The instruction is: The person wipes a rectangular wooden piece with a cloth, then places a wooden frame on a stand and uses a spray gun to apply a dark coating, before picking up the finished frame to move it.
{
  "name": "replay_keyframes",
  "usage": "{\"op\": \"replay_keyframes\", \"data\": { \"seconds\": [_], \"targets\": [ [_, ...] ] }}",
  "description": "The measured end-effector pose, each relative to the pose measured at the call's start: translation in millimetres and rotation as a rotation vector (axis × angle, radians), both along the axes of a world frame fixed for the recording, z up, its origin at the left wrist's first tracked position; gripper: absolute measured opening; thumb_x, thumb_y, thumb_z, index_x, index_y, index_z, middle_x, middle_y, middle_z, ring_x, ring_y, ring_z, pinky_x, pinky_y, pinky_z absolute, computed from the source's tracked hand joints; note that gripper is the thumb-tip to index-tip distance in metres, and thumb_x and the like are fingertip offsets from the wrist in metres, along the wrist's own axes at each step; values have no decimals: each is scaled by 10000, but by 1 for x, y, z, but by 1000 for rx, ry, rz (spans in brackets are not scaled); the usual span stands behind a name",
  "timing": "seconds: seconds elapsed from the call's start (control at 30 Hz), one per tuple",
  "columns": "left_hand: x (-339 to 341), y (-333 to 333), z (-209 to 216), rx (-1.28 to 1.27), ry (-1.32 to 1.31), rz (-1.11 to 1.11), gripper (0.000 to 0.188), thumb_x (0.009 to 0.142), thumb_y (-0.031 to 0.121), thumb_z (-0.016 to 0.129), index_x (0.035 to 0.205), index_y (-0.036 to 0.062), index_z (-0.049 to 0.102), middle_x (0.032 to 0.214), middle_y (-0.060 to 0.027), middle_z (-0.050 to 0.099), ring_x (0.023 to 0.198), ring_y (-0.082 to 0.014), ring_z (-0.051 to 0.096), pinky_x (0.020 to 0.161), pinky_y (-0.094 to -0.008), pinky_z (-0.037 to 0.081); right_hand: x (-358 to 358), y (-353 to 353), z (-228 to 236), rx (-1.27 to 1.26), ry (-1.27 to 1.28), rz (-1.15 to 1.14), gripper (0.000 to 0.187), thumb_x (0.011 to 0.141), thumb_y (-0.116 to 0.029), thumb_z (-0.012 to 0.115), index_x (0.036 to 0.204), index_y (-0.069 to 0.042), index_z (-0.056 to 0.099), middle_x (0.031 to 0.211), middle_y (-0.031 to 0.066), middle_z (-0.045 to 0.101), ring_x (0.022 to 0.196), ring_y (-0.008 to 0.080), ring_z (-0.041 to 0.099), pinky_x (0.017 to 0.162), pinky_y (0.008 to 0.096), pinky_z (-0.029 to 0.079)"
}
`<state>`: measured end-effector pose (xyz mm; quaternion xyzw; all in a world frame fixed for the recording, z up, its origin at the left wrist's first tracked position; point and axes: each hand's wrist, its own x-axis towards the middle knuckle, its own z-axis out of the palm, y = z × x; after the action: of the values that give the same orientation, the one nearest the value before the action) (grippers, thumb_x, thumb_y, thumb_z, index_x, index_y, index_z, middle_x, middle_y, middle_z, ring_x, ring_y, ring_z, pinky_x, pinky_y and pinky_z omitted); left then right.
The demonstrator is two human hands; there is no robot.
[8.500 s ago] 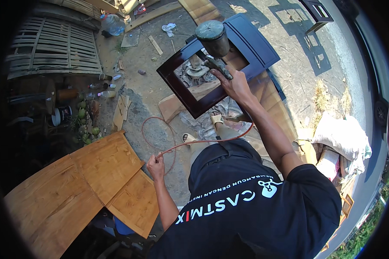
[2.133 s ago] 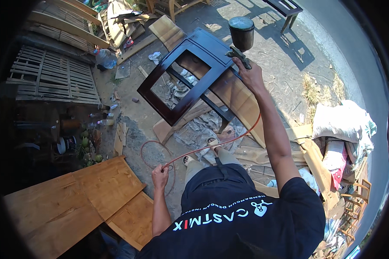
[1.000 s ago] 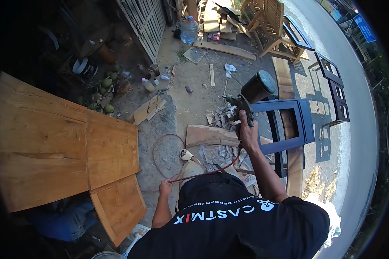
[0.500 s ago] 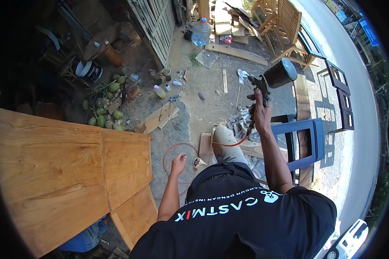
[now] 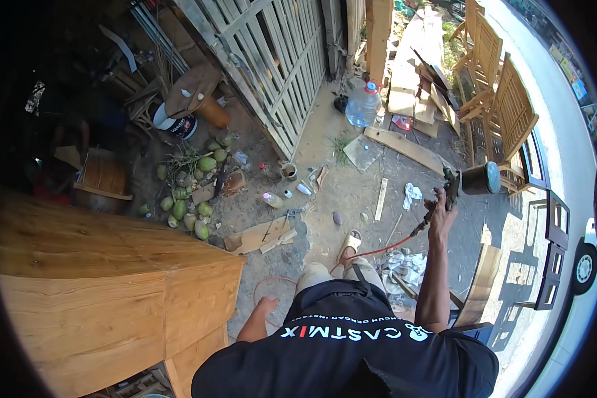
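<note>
My right hand (image 5: 442,217) is closed around the handle of a dark spray gun (image 5: 452,186), held out at arm's length to the right. A dark cylindrical cup (image 5: 482,179) is fixed to the gun and points away to the right. An orange-red air hose (image 5: 386,251) runs from below the handle back past my legs and loops on the ground. My left hand (image 5: 267,305) hangs low beside my left hip, close to the wooden cabinet (image 5: 199,282). Nothing shows in it, but its fingers are too foreshortened to make out.
Green coconuts (image 5: 179,209) lie at the left near a white bucket (image 5: 169,123). A slatted panel (image 5: 272,60) stands ahead, with a water jug (image 5: 363,106) beside it. Planks (image 5: 408,151), wooden chairs (image 5: 511,106) and dark frames (image 5: 552,249) line the right, beside a road with a vehicle (image 5: 585,268).
I have stepped and turned, so the scene has shifted in view. The blue-grey frame on the right has mostly slipped out of sight. The spray gun stays in my right hand.
</note>
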<state>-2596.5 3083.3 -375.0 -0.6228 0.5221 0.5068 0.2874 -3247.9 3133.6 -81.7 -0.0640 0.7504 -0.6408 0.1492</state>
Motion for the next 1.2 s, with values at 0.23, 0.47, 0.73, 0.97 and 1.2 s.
{"op": "replay_keyframes", "data": {
  "seconds": [0.23,0.47,0.73,0.97,1.2],
  "targets": [
    [-157,-112,29,-316,198,115,355,918,364,675,1091,67,767,1067,-172,764,998,-305,741,877,-400,563,-176,-78,25,-54,184,-6,432,1042,-388,631,1272,-22,650,1121,97,701,778,181,712,620,320,512],
    [-337,-232,13,-307,413,146,297,981,264,656,1159,36,724,1008,-122,768,944,-210,734,837,-353,571,-316,-171,-17,17,106,52,364,1018,-294,651,1153,43,623,959,113,707,842,221,749,715,349,553],
    [-479,-319,-33,-152,403,104,335,1001,237,644,1173,-47,688,1013,-155,755,903,-201,736,779,-330,596,-441,-230,-151,239,-122,82,283,976,-263,722,1106,-13,710,917,50,714,842,142,683,666,332,481],
    [-610,-415,13,-220,410,105,299,1028,217,609,1199,-18,678,1038,-142,750,955,-216,726,853,-339,570,-558,-282,-232,239,-293,27,309,936,-305,772,1041,-18,726,849,42,691,740,124,610,626,325,452],
    [-711,-366,68,-361,316,465,281,1070,183,559,1216,-45,636,1057,-157,725,1000,-214,711,924,-334,562,-720,-381,-349,717,-130,211,515,772,-406,837,1062,10,749,940,200,753,856,316,723,796,428,537]
  ]
}}
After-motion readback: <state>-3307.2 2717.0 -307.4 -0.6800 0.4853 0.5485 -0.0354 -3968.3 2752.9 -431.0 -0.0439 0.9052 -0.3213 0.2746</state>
